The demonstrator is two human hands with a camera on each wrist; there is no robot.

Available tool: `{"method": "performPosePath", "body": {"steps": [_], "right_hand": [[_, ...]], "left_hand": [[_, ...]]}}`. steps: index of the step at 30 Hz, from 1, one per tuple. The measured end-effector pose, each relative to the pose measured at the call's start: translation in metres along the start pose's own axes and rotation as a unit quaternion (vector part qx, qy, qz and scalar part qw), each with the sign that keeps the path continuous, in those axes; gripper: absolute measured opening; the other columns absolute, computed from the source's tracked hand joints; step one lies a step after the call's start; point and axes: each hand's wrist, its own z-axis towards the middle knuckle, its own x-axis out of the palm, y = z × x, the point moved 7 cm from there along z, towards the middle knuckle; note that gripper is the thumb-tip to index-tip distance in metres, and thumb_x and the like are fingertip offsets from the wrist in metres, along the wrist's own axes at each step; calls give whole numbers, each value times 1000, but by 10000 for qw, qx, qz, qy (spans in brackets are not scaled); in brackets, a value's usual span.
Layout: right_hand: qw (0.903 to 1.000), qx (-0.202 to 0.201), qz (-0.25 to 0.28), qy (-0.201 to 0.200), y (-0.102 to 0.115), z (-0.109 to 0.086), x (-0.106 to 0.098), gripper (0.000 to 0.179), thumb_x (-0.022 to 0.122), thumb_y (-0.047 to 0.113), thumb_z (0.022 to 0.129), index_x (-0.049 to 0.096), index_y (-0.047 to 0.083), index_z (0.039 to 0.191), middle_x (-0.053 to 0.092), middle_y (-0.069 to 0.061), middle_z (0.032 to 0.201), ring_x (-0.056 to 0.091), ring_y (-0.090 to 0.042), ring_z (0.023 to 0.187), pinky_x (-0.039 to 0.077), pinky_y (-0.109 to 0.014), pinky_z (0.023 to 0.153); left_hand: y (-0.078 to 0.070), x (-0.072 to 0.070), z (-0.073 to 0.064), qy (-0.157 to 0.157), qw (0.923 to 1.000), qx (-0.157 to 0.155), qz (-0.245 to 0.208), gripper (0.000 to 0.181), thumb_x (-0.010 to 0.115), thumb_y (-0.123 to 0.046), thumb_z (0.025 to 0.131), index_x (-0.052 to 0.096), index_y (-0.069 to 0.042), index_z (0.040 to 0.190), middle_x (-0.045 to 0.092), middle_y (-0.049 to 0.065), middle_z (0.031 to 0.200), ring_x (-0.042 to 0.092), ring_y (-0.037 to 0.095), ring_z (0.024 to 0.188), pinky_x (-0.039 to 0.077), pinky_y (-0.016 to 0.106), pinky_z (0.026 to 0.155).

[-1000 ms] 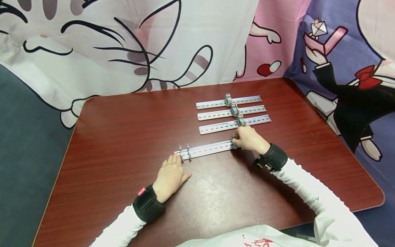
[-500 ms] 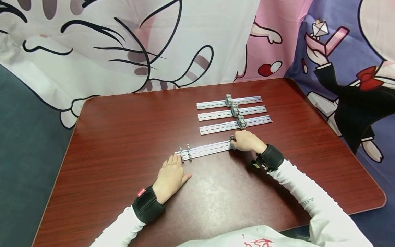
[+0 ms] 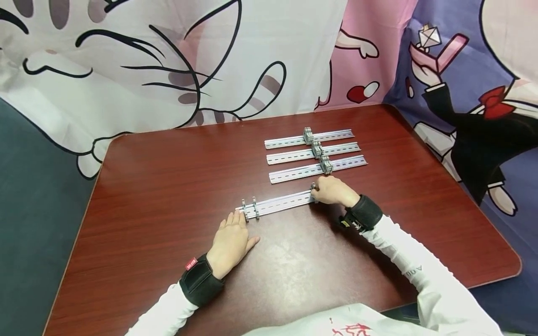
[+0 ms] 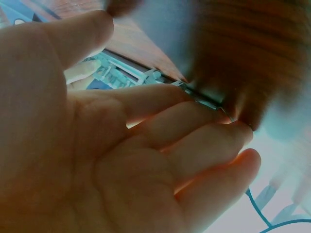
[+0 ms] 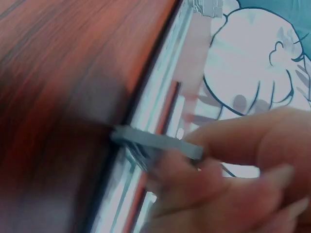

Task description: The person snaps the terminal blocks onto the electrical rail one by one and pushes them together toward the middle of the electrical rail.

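Observation:
A slotted metal DIN rail (image 3: 286, 202) lies near the middle of the table in the head view. My left hand (image 3: 231, 238) rests at its left end with fingers straight, the fingertips touching the rail. Two thin grey clips (image 3: 255, 208) stand upright across the rail just beside those fingertips. At the other end my right hand (image 3: 335, 190) pinches a small grey terminal clip (image 5: 158, 141), which sits across the rail in the right wrist view. The rail's right end is hidden behind this hand. In the left wrist view the palm of the left hand (image 4: 146, 145) covers most of the work.
Behind the right hand lie three more DIN rails, a near one (image 3: 294, 175), a middle one (image 3: 290, 156) and a far one (image 3: 286, 142). Each bears a cluster of grey clips (image 3: 326, 165). The brown table (image 3: 168, 186) meets a printed cloth (image 3: 235, 56) at the back.
My right hand has shifted slightly left along the rail with the clip between its fingers. The left hand stays in place at the rail's left end. The head view has turned a little.

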Motion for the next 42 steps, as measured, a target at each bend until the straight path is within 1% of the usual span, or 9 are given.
{"method": "performPosePath", "body": {"steps": [3, 5, 11, 14, 17, 23, 32, 38, 42], "right_hand": [[9995, 220, 128, -205, -5, -9, 0, 50, 57, 30, 93, 33, 17, 51, 27, 7, 51, 32, -11, 49, 29, -26, 48], [9988, 315, 188, -336, -7, -16, 0, 52, 61, 34, 91, 33, 17, 51, 26, 8, 51, 31, -11, 49, 27, -26, 47], [9939, 127, 234, -1071, -3, -23, 0, 41, 65, 21, 81, 36, 18, 52, 31, 7, 52, 36, -14, 51, 30, -27, 47], [9882, -13, 127, -1527, 1, -24, -2, 40, 65, 16, 76, 33, 18, 51, 29, 7, 53, 36, -15, 52, 32, -30, 47], [9838, -138, 9, -1786, 6, -25, -3, 40, 64, 13, 73, 31, 18, 52, 27, 8, 54, 34, -16, 52, 35, -34, 47], [9811, -198, 2, -1923, 11, -24, -4, 41, 65, 10, 71, 30, 18, 52, 24, 9, 54, 34, -17, 53, 42, -41, 49], [9797, -386, 195, -1956, 21, -22, 0, 41, 66, 10, 72, 31, 19, 51, 24, 11, 51, 30, -12, 50, 24, -26, 42], [9777, -471, 94, -2044, 27, -20, 3, 42, 66, 10, 72, 31, 19, 51, 27, 10, 51, 33, -14, 50, 34, -33, 43], [9779, -492, 116, -2030, 30, -20, 4, 42, 67, 10, 72, 32, 19, 51, 30, 9, 51, 35, -14, 50, 35, -34, 43]], "left_hand": [[-1, 2, 0, 66, 10000, 27, -38, 71, 63, -40, 90, 48, 16, 131, 52, 30, 136, 52, 40, 127, 44, 49, 104], [-2, 2, -1, 80, 10000, 45, -29, 71, 63, -40, 90, 49, 16, 131, 52, 30, 136, 52, 40, 127, 44, 49, 103], [-1, 0, 1, -50, 10000, 16, 26, 71, 64, -40, 90, 49, 16, 131, 52, 29, 136, 53, 40, 126, 45, 49, 103], [-1, 0, 2, -103, 9999, -8, 20, 71, 64, -40, 90, 49, 16, 130, 53, 30, 136, 53, 40, 126, 45, 49, 102], [-1, 0, 2, -89, 10000, -18, 14, 71, 63, -41, 90, 49, 16, 131, 52, 30, 136, 53, 40, 126, 45, 50, 102], [0, -1, 1, 23, 10000, -23, -40, 71, 62, -40, 91, 48, 16, 132, 51, 30, 137, 52, 40, 127, 44, 49, 103], [2, 0, 1, 232, 9996, -48, -179, 71, 62, -38, 92, 45, 16, 134, 49, 30, 139, 49, 41, 130, 42, 50, 105], [2, 1, 1, 237, 9995, -58, -188, 71, 62, -39, 92, 45, 16, 134, 49, 30, 139, 49, 41, 130, 42, 50, 105], [3, 1, 1, 179, 9997, -60, -168, 71, 62, -39, 91, 46, 16, 133, 50, 30, 139, 50, 41, 129, 43, 50, 105]]}}
